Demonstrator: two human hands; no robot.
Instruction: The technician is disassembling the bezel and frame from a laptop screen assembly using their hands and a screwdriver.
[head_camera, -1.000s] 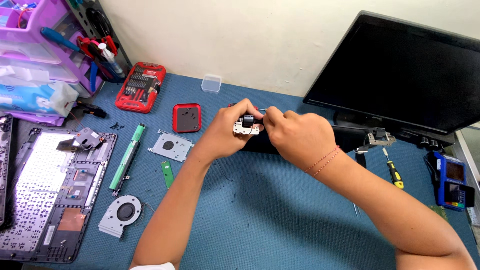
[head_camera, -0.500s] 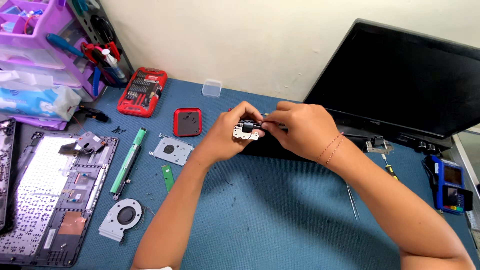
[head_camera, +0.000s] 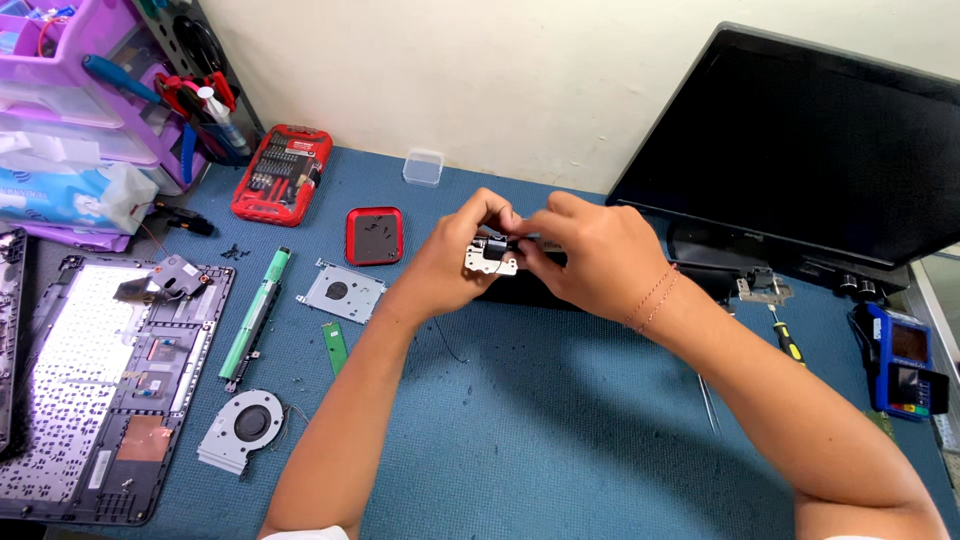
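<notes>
Both hands meet over the blue mat (head_camera: 560, 420), above a black part (head_camera: 530, 290) that lies just under the fingers. The left hand (head_camera: 455, 255) pinches a small silver bracket (head_camera: 490, 260), thumb beneath and fingertips curled over its top edge. The right hand (head_camera: 590, 255) closes narrow on the same bracket from the other side, its fingertips touching a dark piece at the bracket's upper end; what that piece is cannot be told. The bracket is held up off the mat, between the two sets of fingertips.

Left of the left fingers, a red case (head_camera: 374, 236) lies flat, and just below it a metal plate (head_camera: 340, 293) and a green stick (head_camera: 335, 345). Farther left lie a green bar (head_camera: 255, 315), a fan (head_camera: 240, 428) and an opened keyboard shell (head_camera: 95, 385). Beyond the fingers, near the wall, sit a clear box (head_camera: 423, 167) and a red bit set (head_camera: 282, 173). Right of the right hand, a dark screen (head_camera: 800, 160) leans upright, with a screwdriver (head_camera: 785, 340) and a blue device (head_camera: 905, 360) near the wrist's far side.
</notes>
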